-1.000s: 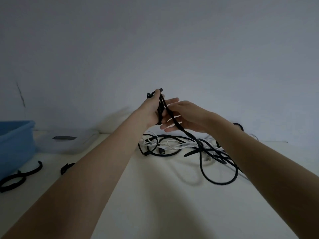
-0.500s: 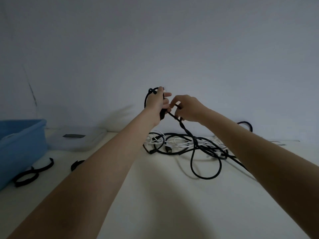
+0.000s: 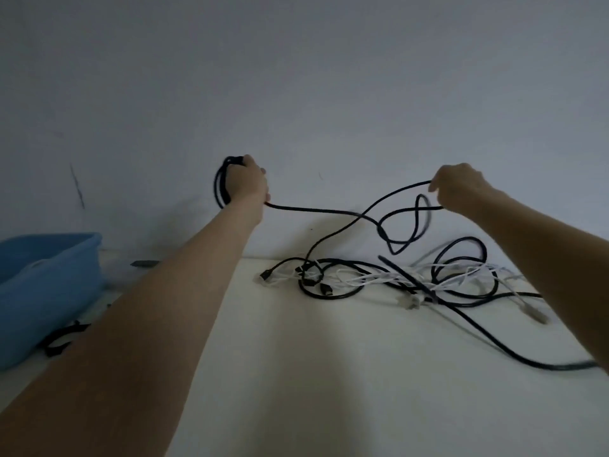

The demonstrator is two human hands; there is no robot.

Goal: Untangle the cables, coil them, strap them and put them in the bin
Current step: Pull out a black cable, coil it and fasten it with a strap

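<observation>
A: Where was the black cable?

B: My left grip clutched its coil; right grip pinched slack above the counter's far edge. I'd feed loops slowly, avoiding snags.

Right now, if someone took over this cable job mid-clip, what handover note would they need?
Left hand: grips a partly wound black coil, held up.
Right hand: pinches the same black cable, drawn out to the side.
Its loose length drops into the tangle of black and white cables on the table.
Blue bin far left, black straps beside it.
Done: coiling begun.
Left: finish, strap, bin; other cables.
</observation>
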